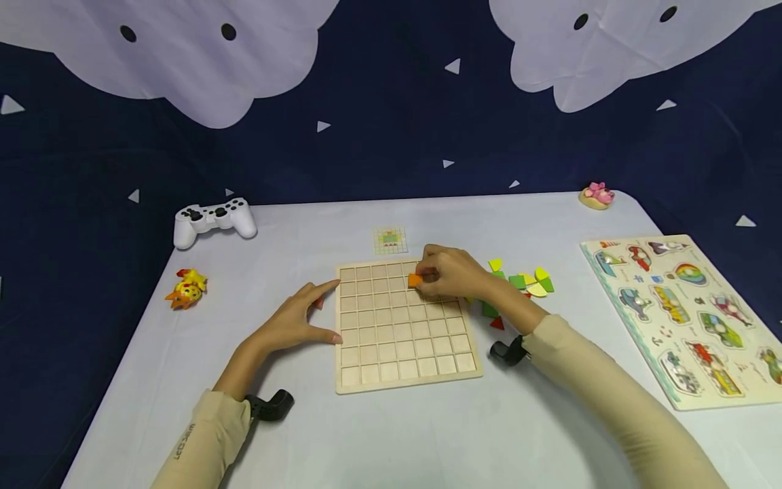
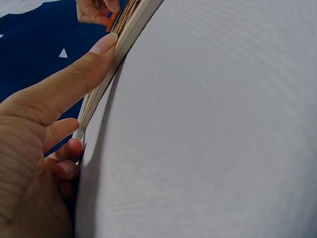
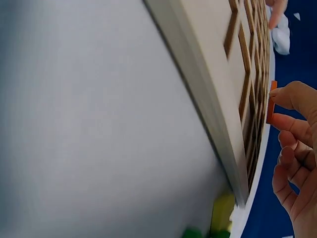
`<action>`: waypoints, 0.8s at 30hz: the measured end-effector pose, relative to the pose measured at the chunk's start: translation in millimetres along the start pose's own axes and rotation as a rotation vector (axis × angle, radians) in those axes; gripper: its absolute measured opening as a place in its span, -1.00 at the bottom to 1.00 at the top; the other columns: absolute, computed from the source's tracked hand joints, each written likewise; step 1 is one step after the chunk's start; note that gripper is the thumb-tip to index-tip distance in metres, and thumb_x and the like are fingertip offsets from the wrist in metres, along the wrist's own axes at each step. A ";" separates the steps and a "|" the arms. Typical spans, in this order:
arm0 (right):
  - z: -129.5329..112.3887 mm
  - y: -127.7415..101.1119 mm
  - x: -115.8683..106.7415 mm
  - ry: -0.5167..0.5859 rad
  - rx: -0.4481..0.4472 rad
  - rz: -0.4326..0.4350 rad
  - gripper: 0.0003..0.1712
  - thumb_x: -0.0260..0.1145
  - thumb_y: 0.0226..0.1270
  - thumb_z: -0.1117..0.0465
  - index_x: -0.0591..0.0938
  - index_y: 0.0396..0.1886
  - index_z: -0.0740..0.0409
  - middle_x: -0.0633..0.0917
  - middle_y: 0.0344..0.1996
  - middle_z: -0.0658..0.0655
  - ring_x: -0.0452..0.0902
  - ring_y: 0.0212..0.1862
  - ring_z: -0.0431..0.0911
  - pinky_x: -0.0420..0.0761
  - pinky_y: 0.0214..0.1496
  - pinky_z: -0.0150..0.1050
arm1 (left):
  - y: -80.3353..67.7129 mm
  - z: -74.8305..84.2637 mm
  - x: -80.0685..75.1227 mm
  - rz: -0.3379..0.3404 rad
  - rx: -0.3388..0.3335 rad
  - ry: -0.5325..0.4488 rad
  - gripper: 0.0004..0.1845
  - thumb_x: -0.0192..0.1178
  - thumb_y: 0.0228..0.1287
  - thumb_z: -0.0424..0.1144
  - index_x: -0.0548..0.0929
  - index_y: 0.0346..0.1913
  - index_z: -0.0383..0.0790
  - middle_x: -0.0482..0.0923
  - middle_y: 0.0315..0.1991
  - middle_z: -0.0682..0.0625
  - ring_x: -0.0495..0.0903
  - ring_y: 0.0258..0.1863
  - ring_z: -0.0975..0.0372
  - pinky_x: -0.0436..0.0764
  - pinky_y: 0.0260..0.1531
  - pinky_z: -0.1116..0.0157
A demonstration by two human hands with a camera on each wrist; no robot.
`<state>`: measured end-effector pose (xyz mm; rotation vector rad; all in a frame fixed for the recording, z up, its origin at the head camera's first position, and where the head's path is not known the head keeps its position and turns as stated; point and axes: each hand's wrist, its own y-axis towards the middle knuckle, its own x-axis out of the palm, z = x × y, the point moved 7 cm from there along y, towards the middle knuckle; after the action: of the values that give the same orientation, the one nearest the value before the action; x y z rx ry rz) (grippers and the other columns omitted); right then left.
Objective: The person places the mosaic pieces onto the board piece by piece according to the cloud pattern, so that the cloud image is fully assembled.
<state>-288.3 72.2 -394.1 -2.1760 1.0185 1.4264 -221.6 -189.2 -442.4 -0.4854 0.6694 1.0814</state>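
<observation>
A wooden grid board (image 1: 403, 353) with square cells lies flat on the white table. My right hand (image 1: 449, 274) pinches a small orange piece (image 1: 415, 280) just above the board's top rows; the orange piece (image 3: 270, 101) shows between thumb and finger in the right wrist view. My left hand (image 1: 299, 318) rests on the table at the board's left edge, thumb (image 2: 74, 79) and index finger touching the board's rim (image 2: 126, 34). Its fingers lie fairly straight and hold nothing.
Loose green, yellow and red pieces (image 1: 519, 285) lie right of the board. A small pattern card (image 1: 390, 240) sits behind it. A white game controller (image 1: 214, 219), a yellow toy (image 1: 186, 288), a pink toy (image 1: 597, 195) and a vehicle peg puzzle (image 1: 687, 312) lie around.
</observation>
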 end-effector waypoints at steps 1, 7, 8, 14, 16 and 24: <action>-2.3 1.5 1.3 -0.005 -0.012 0.002 -0.76 0.47 0.14 0.15 0.79 -0.21 0.16 0.60 -0.31 0.00 0.46 -0.33 -0.19 0.51 -0.26 -0.28 | 0.2 0.5 -0.1 0.000 0.002 -0.001 0.16 0.62 -0.21 0.08 0.27 0.52 -0.09 0.28 -0.25 0.00 0.27 -0.23 0.19 0.27 -0.14 0.19; -13.0 11.6 6.7 -0.041 -0.062 0.010 -0.76 0.47 0.15 0.13 0.79 -0.22 0.15 0.58 -0.33 -0.02 0.45 -0.34 -0.22 0.52 -0.25 -0.31 | 0.6 1.4 0.1 -0.006 0.010 0.000 0.15 0.62 -0.20 0.08 0.27 0.52 -0.09 0.27 -0.26 0.00 0.26 -0.25 0.20 0.27 -0.16 0.19; -14.2 13.3 7.8 -0.045 -0.070 0.007 -0.76 0.47 0.16 0.12 0.79 -0.22 0.15 0.58 -0.33 -0.02 0.45 -0.35 -0.23 0.52 -0.25 -0.32 | 0.6 1.1 0.3 -0.006 0.009 0.001 0.15 0.62 -0.20 0.08 0.27 0.51 -0.08 0.27 -0.26 0.00 0.25 -0.25 0.20 0.27 -0.16 0.20; -19.5 20.2 13.4 -0.061 -0.108 -0.014 -0.75 0.44 0.21 0.11 0.79 -0.20 0.16 0.60 -0.31 -0.01 0.47 -0.34 -0.23 0.54 -0.25 -0.32 | 1.1 -1.1 0.9 -0.002 0.011 0.006 0.15 0.62 -0.22 0.09 0.28 0.51 -0.10 0.28 -0.26 0.00 0.27 -0.23 0.20 0.27 -0.14 0.20; -20.4 21.2 13.9 -0.065 -0.112 -0.018 -0.75 0.44 0.21 0.11 0.79 -0.19 0.16 0.60 -0.29 0.00 0.47 -0.33 -0.22 0.54 -0.25 -0.32 | 0.9 -1.0 0.2 0.002 0.011 0.008 0.15 0.63 -0.22 0.09 0.28 0.51 -0.10 0.28 -0.26 0.00 0.27 -0.23 0.20 0.28 -0.14 0.19; -20.7 23.2 14.0 -0.022 -0.106 -0.028 -0.78 0.48 0.22 0.13 0.80 -0.19 0.12 0.61 -0.29 -0.02 0.47 -0.33 -0.23 0.51 -0.28 -0.33 | -0.8 1.5 -1.1 0.011 0.009 0.010 0.14 0.63 -0.22 0.09 0.30 0.50 -0.09 0.29 -0.26 0.01 0.28 -0.23 0.20 0.29 -0.13 0.20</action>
<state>-288.4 38.1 -395.4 -2.2343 0.9206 1.5197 -220.9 -189.2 -440.5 -0.4803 0.6864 1.0866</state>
